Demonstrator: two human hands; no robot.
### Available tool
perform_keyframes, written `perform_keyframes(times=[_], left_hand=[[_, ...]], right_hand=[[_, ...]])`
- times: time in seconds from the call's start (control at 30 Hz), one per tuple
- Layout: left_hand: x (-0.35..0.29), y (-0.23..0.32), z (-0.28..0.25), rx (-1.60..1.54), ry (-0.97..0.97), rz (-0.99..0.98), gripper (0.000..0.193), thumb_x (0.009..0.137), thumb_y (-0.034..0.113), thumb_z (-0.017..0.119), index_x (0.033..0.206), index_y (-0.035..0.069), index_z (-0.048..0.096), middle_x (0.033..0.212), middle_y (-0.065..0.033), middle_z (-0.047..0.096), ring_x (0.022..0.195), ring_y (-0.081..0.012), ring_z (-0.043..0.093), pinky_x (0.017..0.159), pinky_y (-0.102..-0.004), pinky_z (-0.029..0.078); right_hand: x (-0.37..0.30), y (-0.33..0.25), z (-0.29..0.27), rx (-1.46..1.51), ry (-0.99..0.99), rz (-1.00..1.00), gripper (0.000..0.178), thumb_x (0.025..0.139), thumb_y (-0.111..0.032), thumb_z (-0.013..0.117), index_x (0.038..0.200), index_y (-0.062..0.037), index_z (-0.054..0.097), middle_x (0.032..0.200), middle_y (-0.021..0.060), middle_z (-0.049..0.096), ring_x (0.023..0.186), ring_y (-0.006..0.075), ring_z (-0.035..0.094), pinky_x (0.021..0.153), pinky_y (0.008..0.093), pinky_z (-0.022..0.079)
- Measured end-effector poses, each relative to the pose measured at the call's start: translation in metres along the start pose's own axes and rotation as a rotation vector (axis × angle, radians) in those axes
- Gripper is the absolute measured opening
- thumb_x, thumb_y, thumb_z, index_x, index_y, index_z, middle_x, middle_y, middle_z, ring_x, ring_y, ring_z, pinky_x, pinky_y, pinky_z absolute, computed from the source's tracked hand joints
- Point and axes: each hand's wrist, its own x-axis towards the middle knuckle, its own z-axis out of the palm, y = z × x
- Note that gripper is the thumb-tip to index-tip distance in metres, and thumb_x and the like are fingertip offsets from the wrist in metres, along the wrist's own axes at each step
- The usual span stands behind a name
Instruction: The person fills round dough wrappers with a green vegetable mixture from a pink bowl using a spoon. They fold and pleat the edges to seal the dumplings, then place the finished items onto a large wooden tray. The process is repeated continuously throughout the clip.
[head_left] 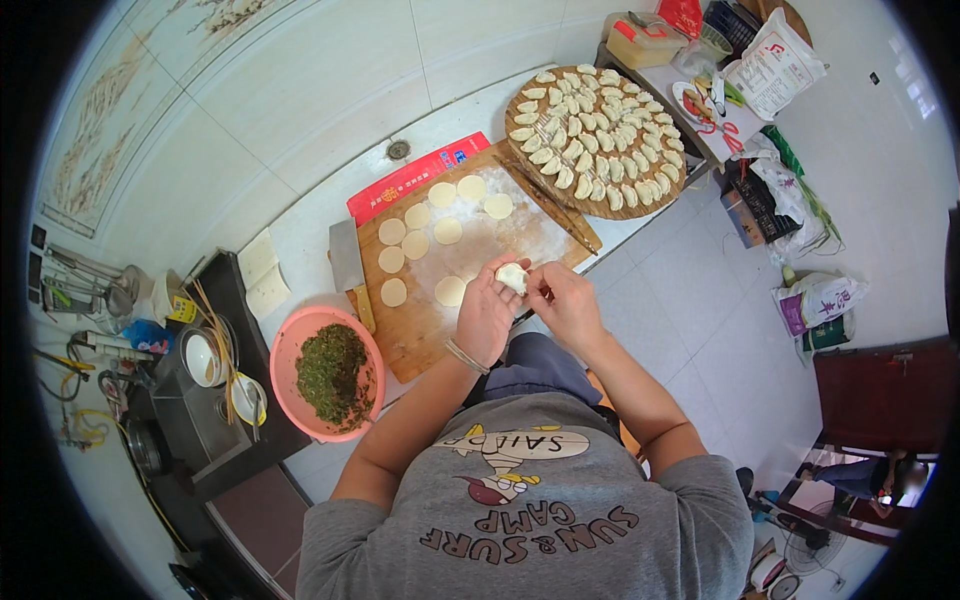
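Observation:
On the fingers of my left hand [482, 318] rests a folded dumpling [512, 277], pale and partly closed over. My right hand [566, 303] pinches at its right edge, thumb and forefinger together. Both hands are above the near right edge of a floured wooden cutting board [500, 243]. Several round dough wrappers [448, 231] lie flat on that board, mostly on its left and far side. A pink bowl [281, 335] to the left holds chopped green filling [333, 370]. A dark, thin rolling pin [552, 205] lies along the board's right side.
A cleaver [347, 258] lies at the board's left edge, its wooden handle toward me. Beyond, at the right, a round board [612, 208] carries rows of finished dumplings [600, 140]. Further left is a sink [200, 425] with bowls. A person [860, 476] stands at the far right.

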Motion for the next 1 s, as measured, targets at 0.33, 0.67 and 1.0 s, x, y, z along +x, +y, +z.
perform_keyframes(times=[0.33,0.67,1.0], left_hand=[[-0.002,0.011,0.004,-0.075,0.037,-0.134,0.045,0.096,0.033,0.031,0.124,0.000,0.041,0.119,-0.0160,0.050,0.113,-0.0246,0.049,0.103,-0.0402,0.036],[-0.005,0.007,0.003,-0.075,0.040,-0.148,0.044,0.096,0.033,0.033,0.124,0.000,0.040,0.119,-0.0137,0.049,0.113,-0.0231,0.048,0.102,-0.0387,0.036],[0.000,0.002,-0.005,0.015,0.022,-0.131,0.049,0.097,0.037,0.031,0.128,-0.001,0.038,0.121,-0.0142,0.048,0.115,-0.0253,0.048,0.103,-0.0425,0.036]], right_hand=[[0.013,0.013,-0.024,-0.092,-0.103,-0.355,0.020,0.074,0.001,0.063,0.092,-0.0053,0.066,0.091,0.0068,0.066,0.079,0.0242,0.064,0.065,0.0319,0.052],[0.011,0.014,-0.020,-0.047,-0.142,-0.366,0.016,0.073,0.000,0.066,0.088,-0.0023,0.064,0.089,0.0089,0.065,0.077,0.0246,0.064,0.065,0.0320,0.052],[0.010,0.011,-0.017,-0.039,-0.121,-0.195,0.015,0.074,-0.005,0.065,0.089,-0.0048,0.062,0.081,0.0091,0.062,0.070,0.0277,0.062,0.061,0.0361,0.050]])
